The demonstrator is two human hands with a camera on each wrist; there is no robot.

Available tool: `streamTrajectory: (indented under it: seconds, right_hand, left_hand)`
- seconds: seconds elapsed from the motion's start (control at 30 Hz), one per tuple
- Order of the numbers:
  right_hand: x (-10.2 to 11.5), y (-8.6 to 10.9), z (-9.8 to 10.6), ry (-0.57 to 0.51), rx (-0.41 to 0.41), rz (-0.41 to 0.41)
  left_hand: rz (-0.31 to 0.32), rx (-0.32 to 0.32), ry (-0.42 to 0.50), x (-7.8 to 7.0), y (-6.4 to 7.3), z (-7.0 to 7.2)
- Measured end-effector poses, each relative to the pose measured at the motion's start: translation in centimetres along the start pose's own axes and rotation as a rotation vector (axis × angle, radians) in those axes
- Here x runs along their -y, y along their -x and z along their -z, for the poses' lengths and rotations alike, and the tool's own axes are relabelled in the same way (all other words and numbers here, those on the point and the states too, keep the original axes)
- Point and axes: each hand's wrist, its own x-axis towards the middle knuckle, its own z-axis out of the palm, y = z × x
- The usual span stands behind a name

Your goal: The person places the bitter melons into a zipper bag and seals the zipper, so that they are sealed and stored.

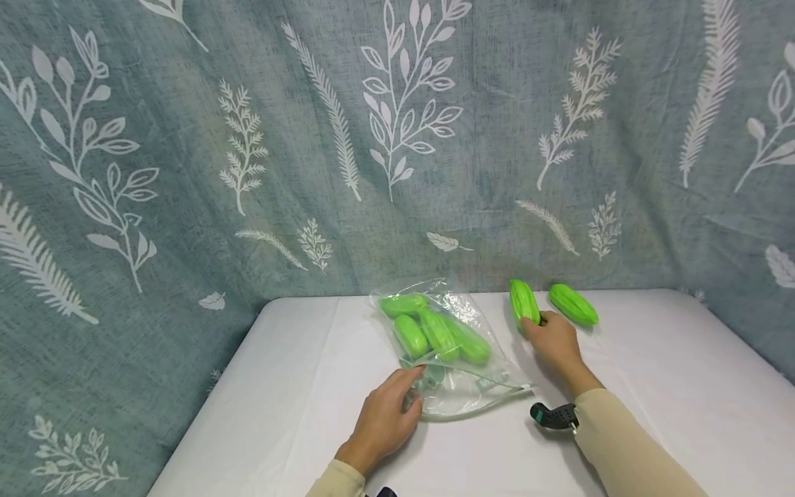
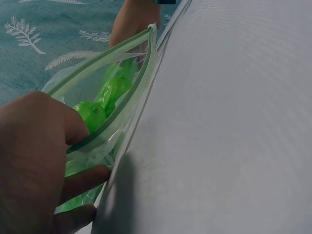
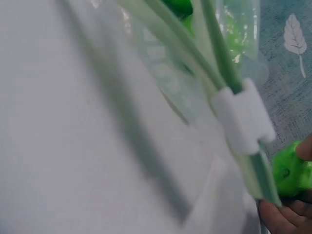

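A clear zip bag (image 1: 459,399) lies on the table with several bright green, ridged cucumbers (image 1: 437,335) inside. My left hand (image 1: 386,417) holds the near left edge of the bag's mouth. In the left wrist view the green-rimmed mouth (image 2: 105,124) gapes, with cucumber ends (image 2: 116,90) showing within. To the right of the bag, my right hand (image 1: 559,346) grips the near end of another cucumber (image 1: 524,300). In the right wrist view this cucumber (image 3: 287,170) shows only in part, at the edge. A white slider (image 3: 243,117) sits on the zip.
One more cucumber (image 1: 573,305) lies at the back of the white table (image 1: 310,414), right of the held one. Behind the table hangs a blue-green curtain (image 1: 397,228) with white leaf patterns. A black strap piece (image 1: 555,416) sticks out from the right wrist.
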Motion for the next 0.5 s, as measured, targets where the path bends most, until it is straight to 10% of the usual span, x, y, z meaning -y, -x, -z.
streamTrajectory:
  seconds: [0.5]
  right_hand:
    - [-1.2, 2.8, 0.8, -0.118, -0.01, -0.059]
  left_hand:
    - [-0.008, -0.016, -0.008, 0.2, 0.0, -0.1]
